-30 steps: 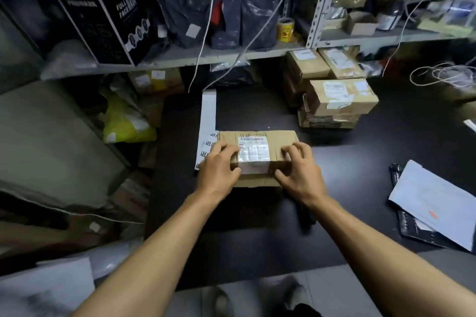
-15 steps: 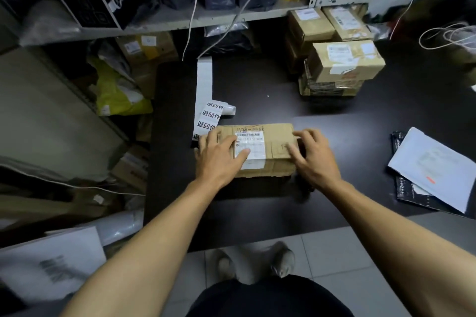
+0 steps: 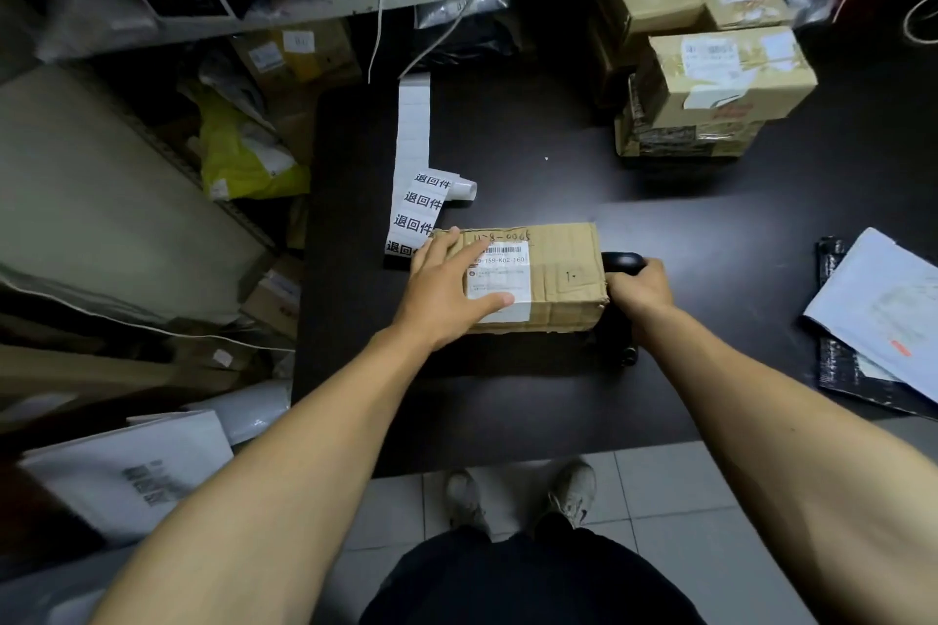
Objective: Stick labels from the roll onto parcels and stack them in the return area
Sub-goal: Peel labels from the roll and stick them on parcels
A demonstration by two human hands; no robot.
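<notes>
A brown cardboard parcel (image 3: 558,277) with a white shipping label lies on the black table (image 3: 533,168) in front of me. My left hand (image 3: 449,289) rests flat on the parcel's left end, fingers spread over the label. My right hand (image 3: 640,292) is just off the parcel's right end, closed around a black handheld object (image 3: 622,263), seemingly a scanner. The roll of printed labels (image 3: 419,203) lies unrolled behind the parcel's left corner, its strip running toward the shelf. A stack of labelled parcels (image 3: 721,81) stands at the table's far right.
Grey metal shelving (image 3: 314,10) with dark bags and boxes runs along the back. White papers on a black mailer (image 3: 883,315) lie at the right edge. Boxes, a yellow bag (image 3: 243,157) and white mailers crowd the floor on the left. My shoes stand on tiled floor below.
My right hand left the parcel's right end and closed on the black object beside it. My left hand slid further onto the label. The camera tilted downward.
</notes>
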